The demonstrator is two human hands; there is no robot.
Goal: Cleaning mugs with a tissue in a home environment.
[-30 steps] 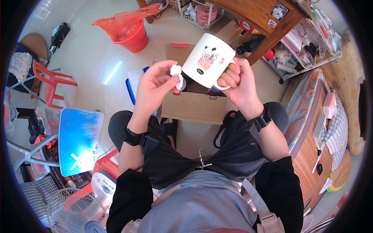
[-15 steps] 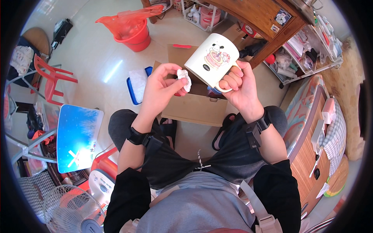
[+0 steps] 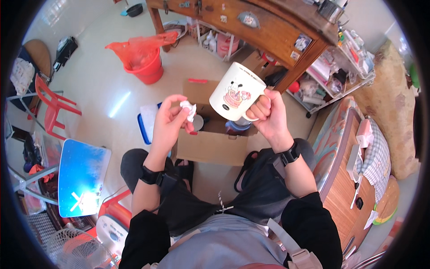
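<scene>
My right hand [image 3: 268, 114] grips a white mug [image 3: 236, 92] by its handle. The mug has a cartoon print with a pink cake on its side, and it tilts with its rim toward the upper right. To its left, my left hand [image 3: 172, 117] pinches a crumpled white tissue [image 3: 188, 110], apart from the mug. Below both hands an open cardboard box [image 3: 210, 148] stands on the floor between my feet. In it are a light round cup-like thing [image 3: 197, 123] and a clear container with blue [image 3: 237, 127], partly hidden by the mug and my right hand.
A red bucket [image 3: 148, 71] with a red plastic bag stands beyond the box. A wooden desk [image 3: 264, 31] and a white shelf rack [image 3: 331, 92] are at the far right. Leftward are a blue-white tray [image 3: 145, 125], a red chair [image 3: 53, 107], a blue panel [image 3: 83, 177] and a fan [image 3: 78, 251].
Both hands have come lower in the picture, along with the rest of the scene. The mug has turned from lying tilted to more upright, with its rim now upward; the tissue has moved away from it.
</scene>
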